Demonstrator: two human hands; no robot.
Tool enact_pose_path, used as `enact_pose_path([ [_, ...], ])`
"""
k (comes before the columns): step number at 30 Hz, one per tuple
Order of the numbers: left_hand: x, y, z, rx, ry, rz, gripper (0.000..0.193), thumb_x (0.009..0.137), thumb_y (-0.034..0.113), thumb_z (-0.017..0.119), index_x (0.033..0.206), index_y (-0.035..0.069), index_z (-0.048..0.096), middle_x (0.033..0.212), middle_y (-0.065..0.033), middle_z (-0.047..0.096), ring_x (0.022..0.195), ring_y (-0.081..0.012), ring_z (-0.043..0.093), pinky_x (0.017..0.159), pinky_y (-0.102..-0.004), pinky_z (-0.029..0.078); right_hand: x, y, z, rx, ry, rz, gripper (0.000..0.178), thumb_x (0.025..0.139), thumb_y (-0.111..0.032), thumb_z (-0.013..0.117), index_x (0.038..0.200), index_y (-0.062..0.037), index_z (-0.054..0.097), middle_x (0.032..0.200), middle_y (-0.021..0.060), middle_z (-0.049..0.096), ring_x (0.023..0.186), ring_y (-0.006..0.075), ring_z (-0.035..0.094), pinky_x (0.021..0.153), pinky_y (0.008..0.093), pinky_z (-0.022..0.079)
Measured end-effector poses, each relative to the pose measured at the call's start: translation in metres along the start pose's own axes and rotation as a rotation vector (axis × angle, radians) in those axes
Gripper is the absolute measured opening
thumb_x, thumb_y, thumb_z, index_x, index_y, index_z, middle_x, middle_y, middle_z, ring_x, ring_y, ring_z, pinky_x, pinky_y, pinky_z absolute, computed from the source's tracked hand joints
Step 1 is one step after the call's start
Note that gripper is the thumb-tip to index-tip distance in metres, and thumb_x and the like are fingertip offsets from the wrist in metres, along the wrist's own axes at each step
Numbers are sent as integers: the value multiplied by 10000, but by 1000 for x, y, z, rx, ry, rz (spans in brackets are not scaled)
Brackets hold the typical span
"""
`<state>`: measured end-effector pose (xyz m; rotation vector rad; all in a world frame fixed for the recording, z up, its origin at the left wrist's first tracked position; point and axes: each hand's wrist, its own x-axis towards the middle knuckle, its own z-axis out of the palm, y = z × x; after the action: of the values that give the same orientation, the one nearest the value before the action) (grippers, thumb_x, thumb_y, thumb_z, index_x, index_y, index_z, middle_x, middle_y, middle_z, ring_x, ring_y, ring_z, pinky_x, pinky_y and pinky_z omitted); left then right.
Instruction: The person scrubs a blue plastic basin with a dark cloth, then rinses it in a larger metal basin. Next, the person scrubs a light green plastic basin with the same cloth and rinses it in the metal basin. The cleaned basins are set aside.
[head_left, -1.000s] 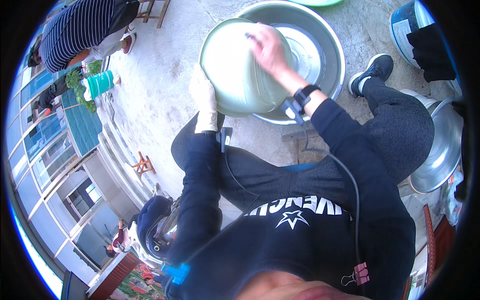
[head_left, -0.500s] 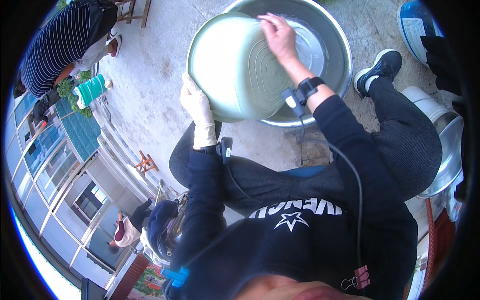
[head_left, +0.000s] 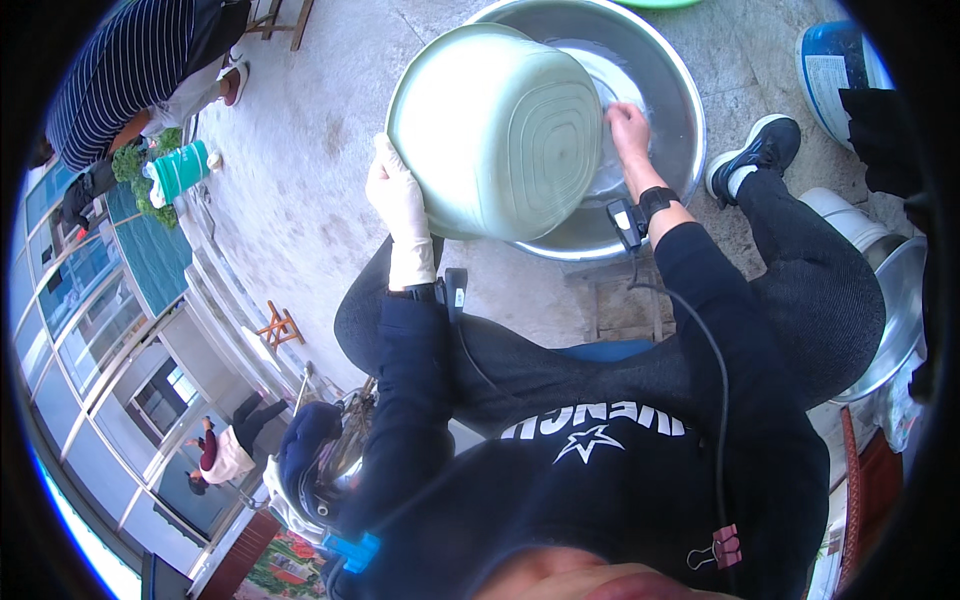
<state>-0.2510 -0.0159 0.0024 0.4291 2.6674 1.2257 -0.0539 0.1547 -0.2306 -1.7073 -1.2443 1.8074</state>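
Note:
A pale green plastic basin (head_left: 475, 130) is tipped on its side, its ridged bottom facing right. My left hand (head_left: 398, 205), in a whitish glove, is closed on its rim at the lower left. Behind the basin stands a wide metal tub (head_left: 690, 95) with what looks like water in it. My bare right hand (head_left: 630, 133) is over the tub, just right of the basin's bottom. Its fingers are curled together, and whatever they may hold is hidden.
My shoe (head_left: 762, 150) rests right of the tub. Farther right are a blue-and-white bucket (head_left: 838, 80) and a metal bowl (head_left: 892, 320). A green basin edge (head_left: 660, 3) shows at the top. A person in a striped top (head_left: 120, 80) bends at the far left.
My right hand has moved from the basin's upper side to the right, down beside its bottom. The green basin has turned and shifted slightly right, with my left hand still on its rim.

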Motion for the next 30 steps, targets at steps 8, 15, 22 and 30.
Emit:
enact_pose_path([
  [8,8,8,7,-31,-19,-19,549,1045,397,465,708,-15,597,617,3,530,592,-88,434,561,-285,399,-139,-148,46,115,37,-940,196,758,-92,679,953,-77,661,940,95,634,932,281,610,860,384,486],
  [15,-10,7,2,79,-3,33,602,1054,438,407,712,-21,592,613,-5,526,589,-103,435,553,-300,390,-85,-143,55,121,89,-827,89,858,-130,614,886,-90,689,912,91,669,884,262,650,792,351,514],
  [22,-22,-2,-8,15,-118,-39,640,1053,480,364,729,-17,603,631,-48,560,627,-120,470,596,-320,414,11,-78,9,522,11,84,217,890,-233,675,950,-28,717,967,48,697,902,158,631,823,293,483],
  [30,-15,26,-28,81,-149,183,482,1063,356,373,1075,-21,673,921,-139,690,849,-190,616,781,-344,483,-29,-139,25,716,-201,-218,187,892,-219,694,918,-35,715,882,29,697,819,114,630,753,253,513],
])
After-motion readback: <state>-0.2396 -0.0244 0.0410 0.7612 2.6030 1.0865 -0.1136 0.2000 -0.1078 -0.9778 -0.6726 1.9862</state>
